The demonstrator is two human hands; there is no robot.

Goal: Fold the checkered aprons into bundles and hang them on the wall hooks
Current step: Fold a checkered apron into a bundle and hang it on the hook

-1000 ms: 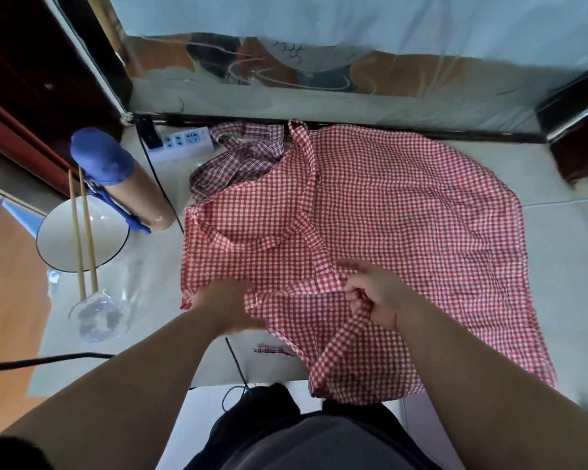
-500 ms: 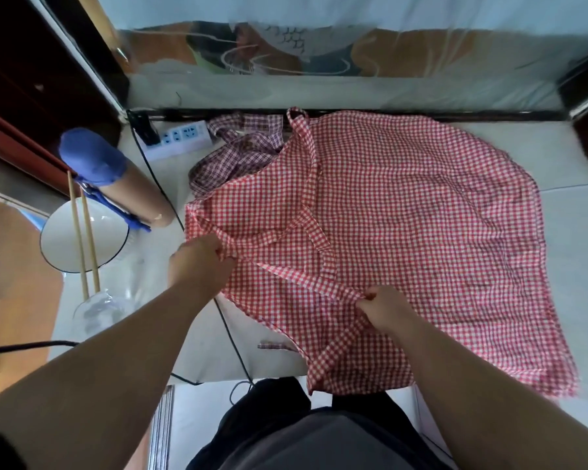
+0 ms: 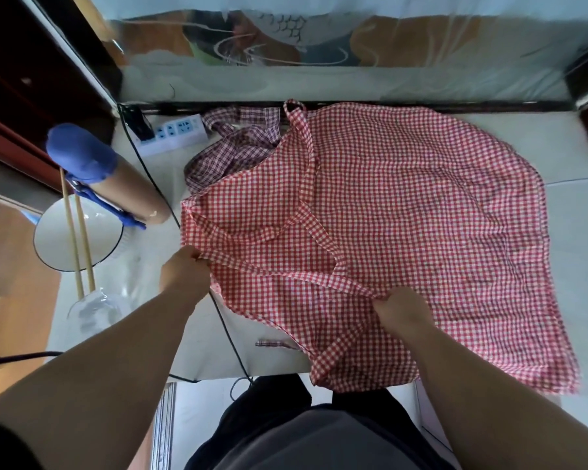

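Note:
A red-and-white checkered apron [image 3: 421, 225] lies spread flat over the white table [image 3: 571, 232], its near corner hanging past the front edge. One of its ties runs taut between my two hands. My left hand [image 3: 184, 273] pinches the tie's end at the apron's left side. My right hand [image 3: 401, 308] pinches the same tie lower right, over the apron. A darker checkered apron [image 3: 231, 154] lies crumpled behind the red one, partly hidden beneath it. No wall hooks are in view.
A white power strip [image 3: 174, 132] with a black cable sits at the back left. A brown roll capped with a blue glove [image 3: 82, 157], a white bowl [image 3: 58, 239] with chopsticks and an upturned glass [image 3: 92, 308] crowd the left side. A glass panel stands behind the table.
My hands have moved apart: the left one slid left along the tie to the apron's edge, the right one stayed lower right, and the tie is now pulled straight between them.

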